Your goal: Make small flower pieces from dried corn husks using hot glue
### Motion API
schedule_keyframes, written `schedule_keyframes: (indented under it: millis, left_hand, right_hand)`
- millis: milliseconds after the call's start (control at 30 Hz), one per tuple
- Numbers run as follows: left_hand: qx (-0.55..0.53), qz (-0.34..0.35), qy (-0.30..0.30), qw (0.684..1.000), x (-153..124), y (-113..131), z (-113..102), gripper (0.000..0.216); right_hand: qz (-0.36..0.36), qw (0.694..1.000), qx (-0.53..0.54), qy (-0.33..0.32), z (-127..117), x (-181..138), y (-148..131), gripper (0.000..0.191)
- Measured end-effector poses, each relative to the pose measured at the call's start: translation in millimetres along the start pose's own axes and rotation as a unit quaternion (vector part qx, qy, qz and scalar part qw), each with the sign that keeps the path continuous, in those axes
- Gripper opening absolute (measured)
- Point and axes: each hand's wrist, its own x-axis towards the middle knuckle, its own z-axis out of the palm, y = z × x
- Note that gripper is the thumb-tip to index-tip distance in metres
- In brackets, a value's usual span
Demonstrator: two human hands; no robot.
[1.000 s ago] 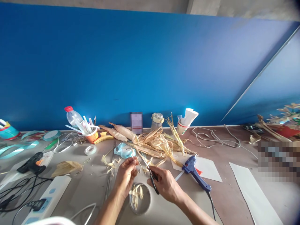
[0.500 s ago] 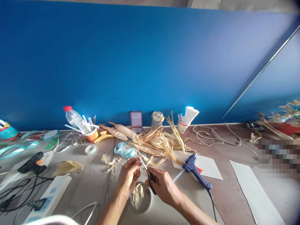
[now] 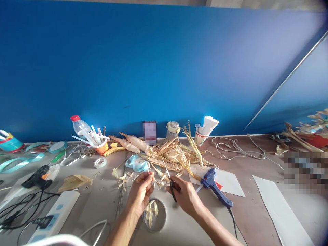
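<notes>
My right hand [image 3: 186, 194] is wrapped round black-handled scissors [image 3: 167, 171], whose blades point up and away from me. Left of them, my left hand [image 3: 142, 189] is closed in a pinch on something small and pale that I cannot make out. The scissor blades stand apart from its fingertips. Just below both hands is a round dish [image 3: 164, 223] with short strips of dried corn husk [image 3: 150, 212] in it. Beyond the hands lies a heap of dried corn husks [image 3: 169, 155], with a roll of light blue ribbon [image 3: 138, 164] at its left.
A blue glue gun [image 3: 216, 188] with its cord lies right of my hands on white paper [image 3: 232, 181]. On the left are a power strip [image 3: 57, 213], black cables and another, black glue gun [image 3: 38, 177]. Cups, a bottle [image 3: 80, 126] and a jar [image 3: 173, 130] line the blue partition.
My right hand has drawn the scissors to the right, away from the left fingertips. The left hand stays nearly in place, still pinched.
</notes>
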Motion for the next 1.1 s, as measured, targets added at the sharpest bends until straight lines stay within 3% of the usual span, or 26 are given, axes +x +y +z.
schedule_keyframes:
  millis: [200, 367, 433, 533, 633, 700, 900, 1100]
  left_hand:
    - [0.011, 0.027, -0.042, 0.999, 0, -1, -2, 0.025]
    - [0.022, 0.021, -0.048, 0.998, 1, -2, -3, 0.027]
    - [0.023, 0.014, -0.038, 0.999, 1, -2, -2, 0.027]
    - [0.030, 0.006, -0.034, 0.999, 1, -2, -1, 0.028]
    - [0.041, 0.012, -0.061, 0.997, 2, -3, -1, 0.026]
    - [0.042, 0.017, -0.073, 0.996, 2, -3, -2, 0.025]
    - [0.024, -0.005, -0.088, 0.996, 2, -4, -4, 0.026]
    - [0.040, 0.000, -0.081, 0.996, 0, -6, 0, 0.025]
  right_hand:
    - [0.009, 0.970, -0.243, 0.024, -21, 8, 12, 0.047]
    - [0.022, 0.959, -0.284, -0.014, -26, 7, 10, 0.042]
    - [0.006, 0.963, -0.269, 0.006, -27, 8, 5, 0.037]
    - [-0.093, 0.979, -0.171, 0.054, -26, 11, -9, 0.035]
    - [-0.203, 0.977, -0.046, 0.045, -21, 14, -28, 0.037]
    - [-0.231, 0.973, 0.003, 0.030, -15, 18, -36, 0.035]
    - [-0.217, 0.974, 0.052, 0.027, -2, 31, -35, 0.019]
    - [-0.197, 0.978, 0.002, 0.062, 4, 27, -32, 0.018]
